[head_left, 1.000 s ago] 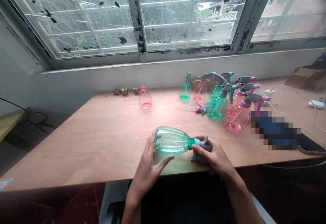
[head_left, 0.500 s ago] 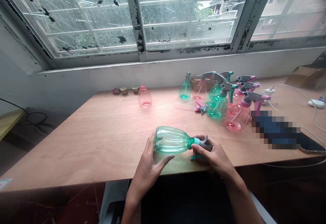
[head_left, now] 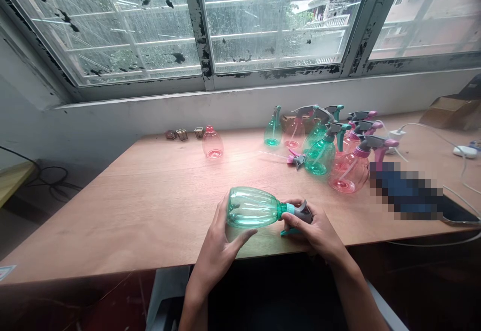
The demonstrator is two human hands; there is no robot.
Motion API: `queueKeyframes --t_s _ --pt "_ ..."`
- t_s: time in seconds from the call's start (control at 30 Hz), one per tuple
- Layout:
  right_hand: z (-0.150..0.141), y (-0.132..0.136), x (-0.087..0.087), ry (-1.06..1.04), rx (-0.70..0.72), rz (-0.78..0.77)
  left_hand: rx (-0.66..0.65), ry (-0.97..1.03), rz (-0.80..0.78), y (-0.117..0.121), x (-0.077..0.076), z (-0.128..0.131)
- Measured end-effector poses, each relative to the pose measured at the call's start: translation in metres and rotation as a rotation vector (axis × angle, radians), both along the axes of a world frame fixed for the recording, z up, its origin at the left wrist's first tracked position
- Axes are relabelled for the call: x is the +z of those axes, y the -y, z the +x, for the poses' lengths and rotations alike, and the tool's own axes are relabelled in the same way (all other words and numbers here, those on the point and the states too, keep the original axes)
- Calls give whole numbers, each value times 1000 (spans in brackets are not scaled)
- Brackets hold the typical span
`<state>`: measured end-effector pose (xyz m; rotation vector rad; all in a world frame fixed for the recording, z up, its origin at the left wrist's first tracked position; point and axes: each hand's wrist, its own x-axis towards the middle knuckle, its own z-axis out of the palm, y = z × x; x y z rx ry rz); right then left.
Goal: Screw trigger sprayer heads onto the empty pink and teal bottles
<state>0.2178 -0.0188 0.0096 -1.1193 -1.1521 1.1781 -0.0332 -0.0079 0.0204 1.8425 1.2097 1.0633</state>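
A clear green spray bottle (head_left: 252,207) lies on its side just above the near edge of the wooden table (head_left: 150,205). My left hand (head_left: 218,243) cups its wide base from below, thumb and fingers wrapped round it. My right hand (head_left: 317,233) is closed round the grey and teal trigger head (head_left: 300,214) at the bottle's neck. Both hands grip the same bottle, base pointing left, nozzle right.
A cluster of green and pink spray bottles (head_left: 330,145) stands at the back right. A lone pink bottle body (head_left: 213,143) without a head stands mid-back, near small square pots (head_left: 183,134). A loose trigger head (head_left: 295,159), white cables (head_left: 432,135), a cardboard box (head_left: 451,111) lie right.
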Motion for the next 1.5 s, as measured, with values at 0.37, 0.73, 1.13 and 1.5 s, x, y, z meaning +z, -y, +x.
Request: queueKeyframes --t_s 0.37,0.73,1.13,1.5 --pt "1 -1 -1 -1 9 -12 1 -8 -1 0 1 0" --pt "-4 3 5 -14 -27 -20 2 -18 4 1 3 1" --pt "0 0 2 1 -7 -15 0 -11 2 1 5 2" --pt "1 1 4 5 19 -8 0 -6 -22 0 4 1"
